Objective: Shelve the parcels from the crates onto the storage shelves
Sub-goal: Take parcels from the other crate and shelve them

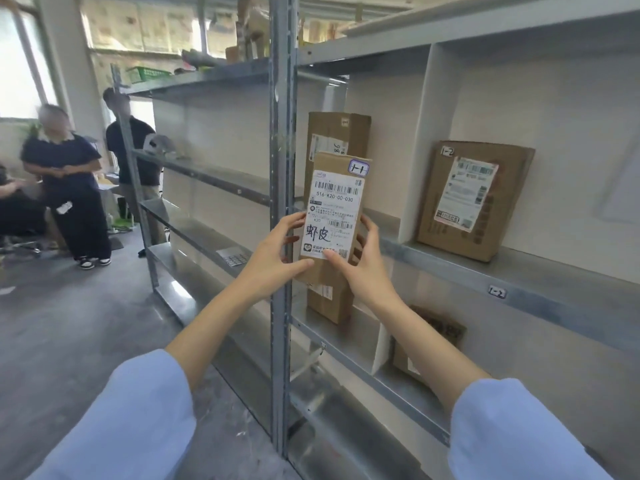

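While gripped from both sides, the small parcel is held upright in front of the shelf, beside the metal post. The left hand and the right hand are clamped on its lower half, thumbs on the label. A "1-1" sticker is noted at its top. A taller carton is seen directly behind; contact cannot be determined. Past the divider, a carton marked "1-2" is leaned against the back wall.

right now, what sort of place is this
Likely a parcel storeroom or pickup point: metal shelves carrying a numbered tag, a labelled cardboard box shelved, and a barcoded parcel held by the left hand and right hand.
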